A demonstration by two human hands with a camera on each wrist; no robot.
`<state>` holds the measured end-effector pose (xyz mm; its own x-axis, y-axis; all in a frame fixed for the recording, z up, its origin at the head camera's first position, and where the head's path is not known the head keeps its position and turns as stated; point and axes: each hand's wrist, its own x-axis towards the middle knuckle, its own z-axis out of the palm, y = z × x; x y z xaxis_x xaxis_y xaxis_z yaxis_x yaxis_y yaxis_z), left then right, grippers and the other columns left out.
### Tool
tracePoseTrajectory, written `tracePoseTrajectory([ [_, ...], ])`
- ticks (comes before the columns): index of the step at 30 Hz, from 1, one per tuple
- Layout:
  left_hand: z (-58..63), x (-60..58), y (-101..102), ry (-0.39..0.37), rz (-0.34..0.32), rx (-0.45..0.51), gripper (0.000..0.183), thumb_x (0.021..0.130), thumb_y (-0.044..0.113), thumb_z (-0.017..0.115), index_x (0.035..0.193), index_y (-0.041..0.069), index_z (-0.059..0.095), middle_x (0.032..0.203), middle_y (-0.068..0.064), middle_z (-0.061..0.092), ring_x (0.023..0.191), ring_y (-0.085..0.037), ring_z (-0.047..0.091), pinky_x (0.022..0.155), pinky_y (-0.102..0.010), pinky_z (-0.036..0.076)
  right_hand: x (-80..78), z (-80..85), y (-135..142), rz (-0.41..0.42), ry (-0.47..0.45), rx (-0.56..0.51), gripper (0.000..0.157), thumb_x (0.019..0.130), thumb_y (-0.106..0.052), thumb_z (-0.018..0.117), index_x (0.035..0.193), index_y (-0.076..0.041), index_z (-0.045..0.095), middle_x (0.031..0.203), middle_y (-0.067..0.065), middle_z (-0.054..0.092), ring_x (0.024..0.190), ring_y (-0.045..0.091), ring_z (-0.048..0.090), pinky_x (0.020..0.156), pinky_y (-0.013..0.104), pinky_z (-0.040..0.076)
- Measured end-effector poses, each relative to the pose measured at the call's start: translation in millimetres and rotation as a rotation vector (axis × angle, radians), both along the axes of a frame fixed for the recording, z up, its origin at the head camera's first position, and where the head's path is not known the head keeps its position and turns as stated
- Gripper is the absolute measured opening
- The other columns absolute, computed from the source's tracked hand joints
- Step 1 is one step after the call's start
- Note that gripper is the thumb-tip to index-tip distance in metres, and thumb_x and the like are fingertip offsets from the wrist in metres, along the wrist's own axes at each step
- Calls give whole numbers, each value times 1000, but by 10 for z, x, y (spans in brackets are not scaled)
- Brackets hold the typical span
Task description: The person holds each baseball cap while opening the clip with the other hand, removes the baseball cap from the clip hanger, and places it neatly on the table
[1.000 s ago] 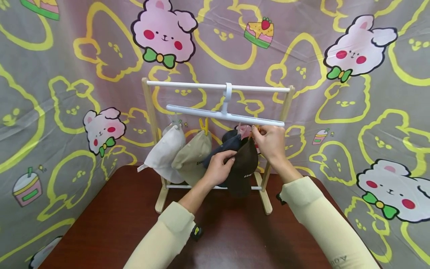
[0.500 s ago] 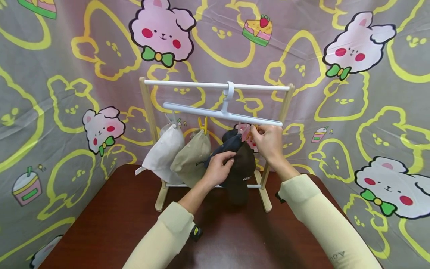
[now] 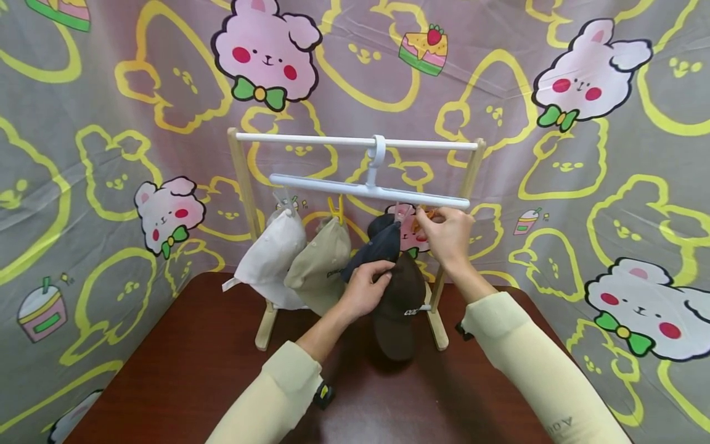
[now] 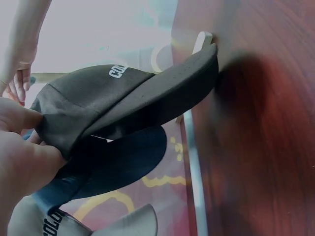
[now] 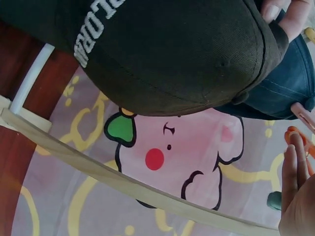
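Observation:
My left hand (image 3: 367,290) pinches the back edge of a dark brown baseball cap (image 3: 400,305), which hangs with its brim down. The white lettering on its front shows in the left wrist view. Higher up, my right hand (image 3: 450,239) holds an orange clothespin (image 5: 310,150) under the right end of a pale blue hanger (image 3: 327,184). A gap separates the clothespin from the brown cap. Right beside the brown cap, a navy cap (image 3: 383,246) hangs from a pink clothespin (image 3: 403,212), partly covered by my left hand.
A white cap (image 3: 274,253) and a khaki cap (image 3: 322,259), under a yellow clothespin (image 3: 336,208), hang to the left. The tilted hanger hooks over the white bar of a wooden rack (image 3: 244,185) on a brown table (image 3: 183,370). A patterned curtain stands behind.
The brown cap has come away from the orange clothespin and moved lower, in my left hand. My right hand stays near the hanger's end with the clothespin.

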<state>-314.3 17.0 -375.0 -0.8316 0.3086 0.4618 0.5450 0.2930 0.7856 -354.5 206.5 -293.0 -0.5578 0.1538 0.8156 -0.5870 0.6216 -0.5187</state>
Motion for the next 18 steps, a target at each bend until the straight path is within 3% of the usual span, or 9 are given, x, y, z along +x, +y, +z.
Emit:
tracePoseTrajectory([
  [7,-88,28,44,-63,-72,54,26,102,5,58,124,2,70,119,-13,73,113,-25,65,96,-39,52,-6,9,45,-12,34,-74,25,88,-17,77,67,-5,76,60,8,71,46,-4,59,41,14,39],
  [18,-188,86,87,-144,-120,37,24,104,5,55,123,2,68,119,-14,71,110,-25,65,92,-37,52,26,-3,84,-26,29,-63,26,91,-23,76,74,-3,77,65,8,72,50,-2,59,44,14,39],
])
